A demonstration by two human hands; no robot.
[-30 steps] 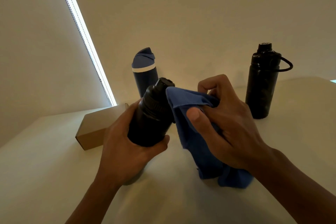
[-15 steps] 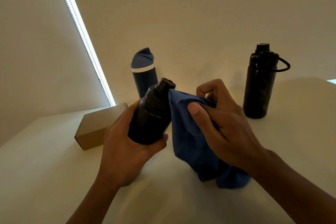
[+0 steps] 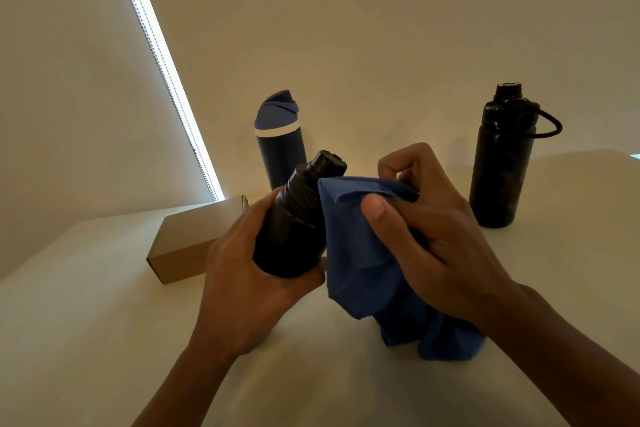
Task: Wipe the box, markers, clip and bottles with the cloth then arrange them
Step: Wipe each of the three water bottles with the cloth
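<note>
Left hand [image 3: 242, 288] grips the black bottle [image 3: 294, 229] around its lower body, tilted, cap leaning away and right, lifted off the bench [image 3: 86, 340]. Right hand [image 3: 436, 243] pinches the blue cloth [image 3: 367, 263], thumb on top, and presses it against the held bottle's right side, just under the cap; the rest of the cloth hangs down to the bench. Relative to the held bottle: cardboard box [image 3: 187, 243] lies just left, partly hidden by the left hand; navy bottle [image 3: 278, 146] stands upright right behind; second black bottle with loop handle [image 3: 502, 159] stands upright well to the right.
</note>
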